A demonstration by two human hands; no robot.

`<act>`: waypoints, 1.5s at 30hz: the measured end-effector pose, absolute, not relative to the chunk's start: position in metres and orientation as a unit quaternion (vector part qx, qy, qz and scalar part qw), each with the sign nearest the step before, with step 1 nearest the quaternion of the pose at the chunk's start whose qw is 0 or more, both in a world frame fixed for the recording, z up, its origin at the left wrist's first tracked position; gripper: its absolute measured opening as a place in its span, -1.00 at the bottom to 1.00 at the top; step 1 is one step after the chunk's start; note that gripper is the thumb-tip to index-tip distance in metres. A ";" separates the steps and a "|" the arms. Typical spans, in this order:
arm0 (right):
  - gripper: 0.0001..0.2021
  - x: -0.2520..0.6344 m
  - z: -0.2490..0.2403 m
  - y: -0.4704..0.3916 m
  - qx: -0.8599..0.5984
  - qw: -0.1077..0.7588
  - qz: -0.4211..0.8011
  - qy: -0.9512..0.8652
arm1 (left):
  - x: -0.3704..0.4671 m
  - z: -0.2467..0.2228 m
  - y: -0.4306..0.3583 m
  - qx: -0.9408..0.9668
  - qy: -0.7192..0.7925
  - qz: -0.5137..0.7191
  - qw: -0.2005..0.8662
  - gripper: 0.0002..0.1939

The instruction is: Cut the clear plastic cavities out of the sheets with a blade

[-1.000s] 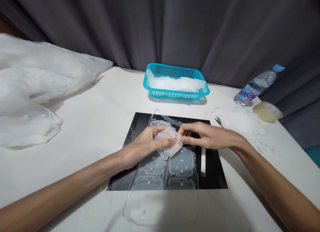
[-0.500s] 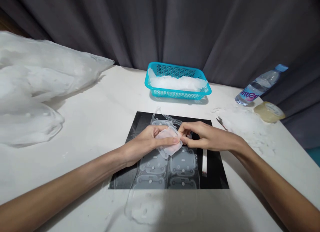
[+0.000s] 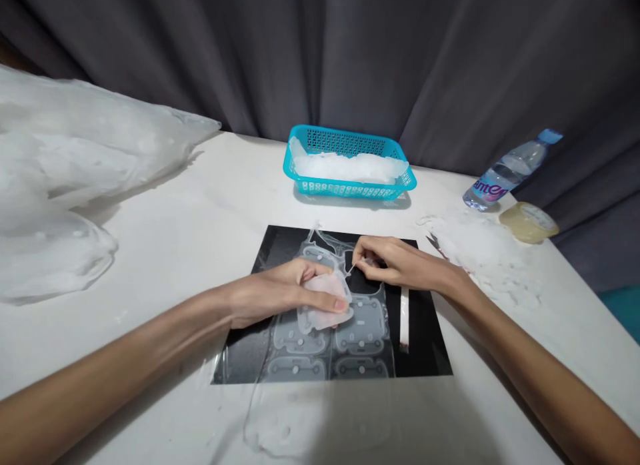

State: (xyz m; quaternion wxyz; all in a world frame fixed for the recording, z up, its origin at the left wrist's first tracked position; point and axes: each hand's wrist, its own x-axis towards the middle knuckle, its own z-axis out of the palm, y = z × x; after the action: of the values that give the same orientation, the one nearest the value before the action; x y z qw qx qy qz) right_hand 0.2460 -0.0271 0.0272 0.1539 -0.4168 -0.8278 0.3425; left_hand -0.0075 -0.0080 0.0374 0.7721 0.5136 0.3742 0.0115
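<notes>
My left hand (image 3: 307, 291) is closed round a translucent, milky moulded piece (image 3: 323, 293) with a rounded, notched edge, thumb on top. At the upper right of this piece, my right hand (image 3: 383, 259) pinches a thin clear strip (image 3: 351, 269) stretched from its edge. Under both hands lies a clear moulded sheet (image 3: 361, 325) with several similar shapes outlined in it. Loose torn strands stand up at its far end. Part of the sheet is hidden by my left hand. It rests on a black mat (image 3: 425, 331) and hangs past the mat's near edge.
A blue basket (image 3: 350, 188) at the back holds translucent white pieces. To the right are a water bottle (image 3: 510, 171), a tape roll (image 3: 529, 223), small scissors (image 3: 438, 245) and white scraps (image 3: 480, 245). A white strip (image 3: 405, 318) lies on the mat; a large plastic bag (image 3: 90, 158) fills the left.
My left hand has lowered slightly leftward with the moulded piece. My right hand has drawn apart from it, stretching a thin strip between them. The whole view has shifted a little.
</notes>
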 end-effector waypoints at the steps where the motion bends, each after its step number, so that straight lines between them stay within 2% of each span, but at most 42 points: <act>1: -0.91 0.248 0.027 -0.026 -0.417 0.159 0.351 -0.823 | -0.008 0.037 -0.007 0.523 0.377 0.014 0.764 -0.67; 5: -0.93 0.252 0.039 -0.027 -0.408 0.131 0.401 -0.810 | -0.006 0.031 -0.008 0.583 0.358 0.031 0.729 -0.61; 9: -0.82 0.250 0.053 -0.029 -0.377 0.091 0.433 -0.814 | -0.003 0.026 -0.012 0.635 0.344 0.071 0.688 -0.57; 15: -0.80 0.240 0.046 -0.029 -0.373 0.187 0.434 -0.799 | 0.000 0.031 -0.017 0.655 0.334 0.105 0.669 -0.57; 20: -0.78 0.238 0.034 -0.027 -0.353 0.245 0.537 -0.726 | 0.001 0.028 -0.019 0.617 0.336 0.115 0.702 -0.55; 23: -0.78 0.238 0.028 -0.026 -0.349 0.256 0.579 -0.691 | 0.002 0.025 -0.020 0.600 0.346 0.118 0.712 -0.57; 29: -0.79 0.236 0.028 -0.027 -0.359 0.247 0.574 -0.693 | 0.007 0.023 -0.026 0.568 0.383 0.164 0.709 -0.64; 35: -0.86 0.233 0.028 -0.031 -0.379 0.242 0.506 -0.736 | 0.012 0.031 -0.036 0.540 0.428 0.184 0.701 -0.60; 39: -0.94 0.233 0.012 -0.025 -0.420 0.263 0.337 -0.800 | 0.015 0.035 -0.037 0.500 0.471 0.191 0.701 -0.59; 42: -0.91 0.235 -0.003 -0.016 -0.465 0.284 0.240 -0.803 | 0.012 0.034 -0.040 0.512 0.439 0.100 0.732 -0.61; 45: -0.89 0.234 -0.009 -0.012 -0.483 0.303 0.212 -0.794 | 0.008 0.029 -0.047 0.590 0.357 -0.003 0.724 -0.64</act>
State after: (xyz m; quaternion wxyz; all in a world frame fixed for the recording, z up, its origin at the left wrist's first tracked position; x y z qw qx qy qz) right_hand 0.2339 -0.0116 -0.0095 0.3028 -0.4830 -0.7939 0.2117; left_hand 0.0079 -0.0472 0.0292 0.7238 0.5904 0.3571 -0.0034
